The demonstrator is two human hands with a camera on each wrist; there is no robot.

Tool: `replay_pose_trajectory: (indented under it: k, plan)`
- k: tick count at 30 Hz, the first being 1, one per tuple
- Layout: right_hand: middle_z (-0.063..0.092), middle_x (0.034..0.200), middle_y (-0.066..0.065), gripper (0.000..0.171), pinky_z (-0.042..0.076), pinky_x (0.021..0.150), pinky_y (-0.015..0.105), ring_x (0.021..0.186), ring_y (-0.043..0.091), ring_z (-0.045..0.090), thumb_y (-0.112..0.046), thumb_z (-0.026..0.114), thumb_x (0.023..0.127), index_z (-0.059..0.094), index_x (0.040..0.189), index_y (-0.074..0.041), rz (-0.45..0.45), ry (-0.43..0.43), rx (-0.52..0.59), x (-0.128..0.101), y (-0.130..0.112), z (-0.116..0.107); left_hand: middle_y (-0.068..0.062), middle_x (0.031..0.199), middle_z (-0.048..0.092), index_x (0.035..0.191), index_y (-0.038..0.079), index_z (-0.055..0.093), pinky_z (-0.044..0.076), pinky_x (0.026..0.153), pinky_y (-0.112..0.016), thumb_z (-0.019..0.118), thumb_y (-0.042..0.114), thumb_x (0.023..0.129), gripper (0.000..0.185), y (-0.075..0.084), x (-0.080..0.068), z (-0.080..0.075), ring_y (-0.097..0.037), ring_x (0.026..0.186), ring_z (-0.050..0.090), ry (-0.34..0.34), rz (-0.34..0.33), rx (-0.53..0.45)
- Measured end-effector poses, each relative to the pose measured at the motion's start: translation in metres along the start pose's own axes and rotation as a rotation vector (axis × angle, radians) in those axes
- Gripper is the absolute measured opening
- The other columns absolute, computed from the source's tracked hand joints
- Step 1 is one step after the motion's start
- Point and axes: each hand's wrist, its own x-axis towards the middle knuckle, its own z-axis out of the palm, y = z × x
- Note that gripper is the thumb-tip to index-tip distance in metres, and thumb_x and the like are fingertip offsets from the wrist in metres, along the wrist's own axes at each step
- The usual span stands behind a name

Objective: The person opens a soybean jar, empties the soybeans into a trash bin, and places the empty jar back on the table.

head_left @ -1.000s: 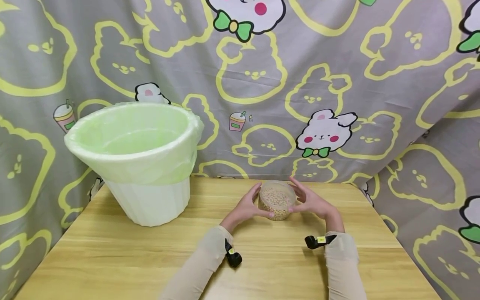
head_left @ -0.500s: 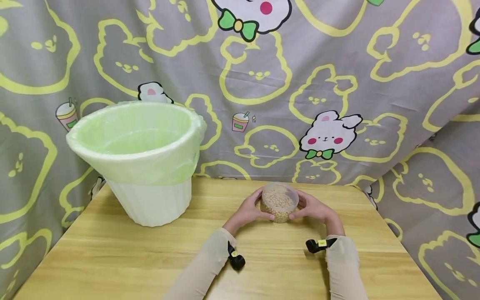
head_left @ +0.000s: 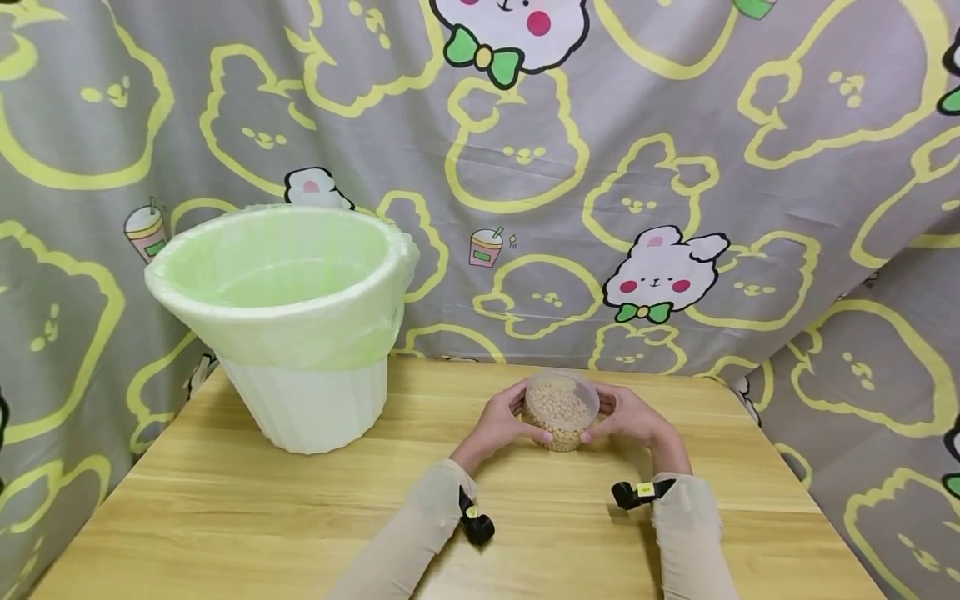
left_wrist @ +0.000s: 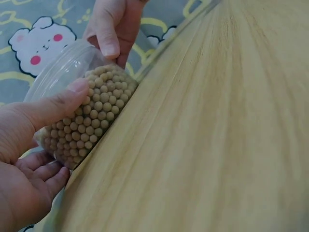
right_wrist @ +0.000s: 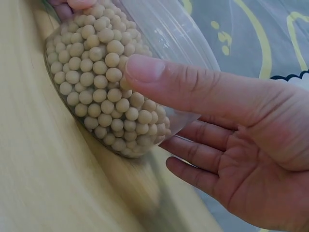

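Note:
A round clear plastic tub [head_left: 561, 408], partly filled with small beige balls [right_wrist: 99, 72], stands near the back of the table. My left hand [head_left: 501, 427] grips its left side, thumb across the front and fingers round behind. From the other side my right hand [head_left: 633, 417] holds it the same way, with its thumb pressed on the front wall in the right wrist view. The balls show through the tub wall in the left wrist view, where the base is at or very close to the tabletop; a small gap cannot be ruled out.
A tall white bin [head_left: 307, 400] with a pale green liner [head_left: 300, 333] folded over its rim stands at the left of the wooden table [head_left: 555, 525]. A grey curtain [head_left: 420, 150] with yellow cartoon outlines hangs behind and along the sides.
My right fingers, raised above the tub's rim a second ago, now lie lower round its side. The tub has shifted very slightly toward me. The head view has also shifted a little.

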Motion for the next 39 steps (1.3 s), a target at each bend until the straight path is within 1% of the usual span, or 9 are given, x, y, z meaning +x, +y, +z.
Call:
replay_pose_trajectory:
  k: [3,5,7,12,14,18,26,32,39]
  plan:
    - [0.051,0.149,0.028,0.095,0.04,0.115,0.043,0.142,0.047,0.045,-0.004,0.091,0.071,0.041,0.151,0.007,0.009,0.028,0.002,-0.001,-0.008,0.001,-0.003,0.155,0.051,0.154,0.014,0.045,0.041,0.117,-0.038,0.092,0.003,0.071,0.097,0.004,0.0,-0.003,-0.023,0.142,0.05,0.008,-0.001,-0.001]
    - [0.049,0.15,0.029,0.096,0.037,0.116,0.048,0.143,0.047,0.043,-0.004,0.091,0.07,0.041,0.151,0.007,-0.001,0.046,0.005,-0.002,-0.016,0.002,-0.002,0.154,0.053,0.153,0.016,0.047,0.043,0.115,-0.037,0.092,0.003,0.07,0.096,0.011,0.0,-0.007,-0.022,0.141,0.052,0.012,0.003,0.002]
    - [0.05,0.151,0.027,0.095,0.039,0.116,0.045,0.143,0.047,0.043,-0.004,0.091,0.07,0.042,0.151,0.005,-0.019,0.074,0.004,-0.004,-0.025,0.003,-0.003,0.152,0.055,0.153,0.017,0.048,0.044,0.114,-0.037,0.093,0.004,0.07,0.095,0.019,0.0,-0.011,-0.023,0.139,0.054,0.024,0.02,0.024]
    - [0.051,0.151,0.023,0.093,0.045,0.106,0.02,0.141,0.043,0.046,-0.005,0.091,0.071,0.045,0.151,-0.001,-0.114,0.143,-0.025,-0.006,-0.054,0.008,0.0,0.153,0.054,0.153,0.025,0.047,0.043,0.115,-0.035,0.095,0.01,0.068,0.098,0.043,-0.004,-0.02,-0.02,0.14,0.052,0.066,0.062,0.071]
    - [0.052,0.151,0.022,0.093,0.046,0.102,0.015,0.141,0.042,0.048,-0.006,0.091,0.071,0.045,0.152,-0.003,-0.147,0.165,-0.03,-0.006,-0.065,0.013,0.003,0.155,0.05,0.153,0.029,0.046,0.039,0.118,-0.036,0.096,0.012,0.068,0.1,0.054,-0.007,-0.025,-0.018,0.144,0.048,0.073,0.089,0.072]
    - [0.052,0.152,0.017,0.093,0.046,0.101,0.015,0.142,0.038,0.048,-0.007,0.091,0.074,0.044,0.154,-0.007,-0.194,0.2,-0.014,-0.003,-0.088,0.026,0.005,0.157,0.047,0.153,0.033,0.044,0.034,0.121,-0.04,0.096,0.015,0.068,0.101,0.078,-0.014,-0.039,-0.017,0.148,0.041,0.079,0.154,0.103]
    - [0.052,0.153,0.011,0.09,0.045,0.105,0.017,0.141,0.031,0.051,-0.008,0.087,0.079,0.041,0.157,-0.015,-0.284,0.273,0.074,0.018,-0.123,0.067,-0.003,0.138,0.059,0.151,0.028,0.047,0.047,0.108,-0.045,0.096,0.021,0.069,0.096,0.118,-0.029,-0.076,-0.02,0.128,0.057,0.133,0.233,0.21]
    - [0.057,0.147,0.011,0.081,0.046,0.105,0.019,0.134,0.019,0.056,-0.011,0.084,0.083,0.045,0.154,-0.016,-0.271,0.271,0.153,0.038,-0.132,0.082,-0.008,0.135,0.061,0.15,0.021,0.048,0.05,0.101,-0.044,0.092,0.019,0.073,0.089,0.13,-0.033,-0.093,-0.024,0.122,0.059,0.155,0.236,0.179]
    - [0.055,0.142,0.015,0.09,0.05,0.1,0.024,0.125,0.018,0.057,-0.012,0.091,0.074,0.045,0.151,-0.009,-0.325,0.194,0.235,0.048,-0.131,0.089,-0.01,0.133,0.061,0.151,0.018,0.047,0.052,0.096,-0.039,0.091,0.016,0.074,0.089,0.131,-0.038,-0.101,-0.024,0.117,0.06,0.055,0.223,0.111]
